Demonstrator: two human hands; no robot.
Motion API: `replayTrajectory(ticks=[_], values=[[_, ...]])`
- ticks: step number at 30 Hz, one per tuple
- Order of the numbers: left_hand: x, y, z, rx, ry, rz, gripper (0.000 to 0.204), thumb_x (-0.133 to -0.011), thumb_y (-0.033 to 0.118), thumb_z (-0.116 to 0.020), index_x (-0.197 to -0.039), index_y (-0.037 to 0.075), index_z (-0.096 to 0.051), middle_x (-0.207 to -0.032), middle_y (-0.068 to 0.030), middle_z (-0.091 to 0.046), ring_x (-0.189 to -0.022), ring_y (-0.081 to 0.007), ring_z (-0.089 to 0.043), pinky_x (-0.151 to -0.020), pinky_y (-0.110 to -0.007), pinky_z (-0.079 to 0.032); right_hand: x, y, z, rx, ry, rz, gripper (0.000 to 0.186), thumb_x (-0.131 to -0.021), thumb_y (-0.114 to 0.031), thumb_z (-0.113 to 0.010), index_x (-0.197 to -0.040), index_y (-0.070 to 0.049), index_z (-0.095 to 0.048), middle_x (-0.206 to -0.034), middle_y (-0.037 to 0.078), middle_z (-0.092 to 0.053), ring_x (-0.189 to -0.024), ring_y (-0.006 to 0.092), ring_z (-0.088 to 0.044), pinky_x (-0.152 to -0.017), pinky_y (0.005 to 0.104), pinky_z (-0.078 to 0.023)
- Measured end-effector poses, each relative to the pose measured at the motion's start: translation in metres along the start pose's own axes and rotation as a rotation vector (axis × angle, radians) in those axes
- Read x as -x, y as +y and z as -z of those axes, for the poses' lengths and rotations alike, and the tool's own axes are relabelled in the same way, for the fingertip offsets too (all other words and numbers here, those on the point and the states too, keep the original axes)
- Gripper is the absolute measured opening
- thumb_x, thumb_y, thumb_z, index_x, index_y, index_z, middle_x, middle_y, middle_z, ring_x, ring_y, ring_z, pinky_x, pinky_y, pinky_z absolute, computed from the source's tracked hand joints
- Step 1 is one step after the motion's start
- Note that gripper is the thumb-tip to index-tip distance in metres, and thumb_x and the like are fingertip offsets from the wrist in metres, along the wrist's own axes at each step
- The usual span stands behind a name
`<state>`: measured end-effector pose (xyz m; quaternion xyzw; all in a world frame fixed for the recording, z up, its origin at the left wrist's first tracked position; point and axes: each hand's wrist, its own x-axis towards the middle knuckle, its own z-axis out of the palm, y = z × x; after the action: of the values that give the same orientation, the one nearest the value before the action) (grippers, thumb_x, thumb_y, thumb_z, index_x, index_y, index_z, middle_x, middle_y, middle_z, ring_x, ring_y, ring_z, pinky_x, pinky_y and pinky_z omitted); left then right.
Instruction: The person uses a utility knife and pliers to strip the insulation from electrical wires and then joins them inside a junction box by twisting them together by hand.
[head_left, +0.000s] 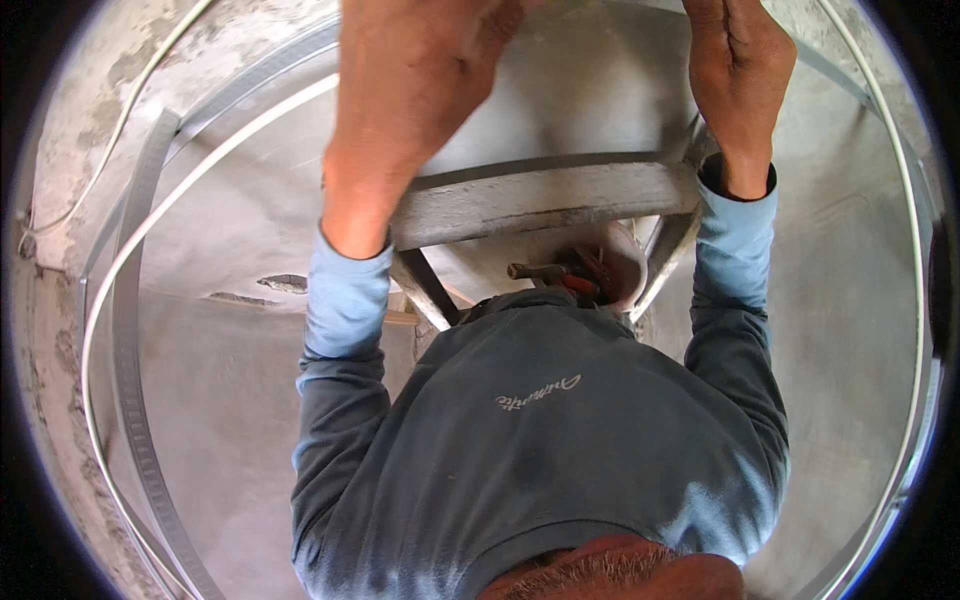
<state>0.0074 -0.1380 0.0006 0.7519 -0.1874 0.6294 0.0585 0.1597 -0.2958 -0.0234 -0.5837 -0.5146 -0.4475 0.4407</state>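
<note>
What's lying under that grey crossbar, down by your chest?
Under the grey crossbar sits a pale bucket holding a brown-handled tool and something red-orange. The sweatshirt covers the bucket's lower part and the rest of its contents.

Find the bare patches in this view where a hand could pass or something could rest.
Bare floor lies between the metal strips and the left sleeve; more shows at far right. The middle is crowded: left hand and right hand are raised above the ladder rung, with a tool-filled bucket below.
</note>
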Motion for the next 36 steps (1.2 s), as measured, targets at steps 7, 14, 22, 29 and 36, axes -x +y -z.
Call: replayTrajectory(ticks=[7, 14, 22, 29, 36], values=[[0.023, -0.003, -0.011, 0.440, -0.495, 0.543, 0.008, -0.098, 0.000, -0.060, -0.106, 0.000, -0.061, -0.087, -0.0128, -0.066, -0.069, -0.0222, -0.066, -0.065, -0.032, -0.051, 0.026, 0.018, 0.011, -0.314, 0.263, -0.164, 0.017, -0.104, -0.016, -0.063, -0.099, 0.000, -0.067, -0.082, 0.011, -0.059, -0.067, 0.0174, -0.054, -0.062, 0.0278, -0.043], [0.046, -0.056, -0.050, 0.305, 0.006, 0.331, 0.017, -0.097, 0.004, -0.061, -0.112, -0.002, -0.067, -0.097, -0.0148, -0.069, -0.079, -0.0205, -0.066, -0.071, -0.029, -0.051, 0.104, 0.013, 0.076, -0.403, -0.049, -0.599, 0.018, -0.107, -0.018, -0.058, -0.111, -0.001, -0.063, -0.090, 0.009, -0.070, -0.068, 0.0120, -0.059, -0.059, 0.0258, -0.046], [0.026, -0.071, -0.030, 0.045, -0.123, 0.096, 0.019, -0.100, 0.010, -0.064, -0.114, 0.000, -0.071, -0.096, -0.0094, -0.073, -0.079, -0.0143, -0.065, -0.069, -0.025, -0.049, 0.323, 0.005, 0.059, -0.152, -1.063, -0.639, 0.021, -0.104, -0.021, -0.058, -0.105, -0.004, -0.070, -0.088, 0.016, -0.071, -0.077, 0.0322, -0.067, -0.076, 0.0406, -0.055], [0.026, -0.066, -0.023, -0.021, -0.172, 0.190, 0.022, -0.095, 0.006, -0.067, -0.114, -0.001, -0.073, -0.103, -0.0158, -0.077, -0.084, -0.0237, -0.073, -0.075, -0.033, -0.057, 0.363, 0.012, -0.025, 0.213, -1.153, -0.468, 0.026, -0.094, -0.029, -0.067, -0.108, -0.007, -0.074, -0.102, 0.016, -0.073, -0.098, 0.0372, -0.068, -0.087, 0.0484, -0.056], [0.016, -0.061, -0.024, -0.127, -0.121, 0.151, 0.019, -0.097, 0.024, -0.073, -0.106, 0.008, -0.077, -0.094, -0.0093, -0.076, -0.070, -0.0245, -0.071, -0.062, -0.032, -0.056, 0.400, 0.018, -0.034, 0.184, -1.113, -0.466, 0.029, -0.094, -0.031, -0.068, -0.113, -0.010, -0.073, -0.102, 0.013, -0.073, -0.095, 0.0358, -0.068, -0.082, 0.0475, -0.056]])
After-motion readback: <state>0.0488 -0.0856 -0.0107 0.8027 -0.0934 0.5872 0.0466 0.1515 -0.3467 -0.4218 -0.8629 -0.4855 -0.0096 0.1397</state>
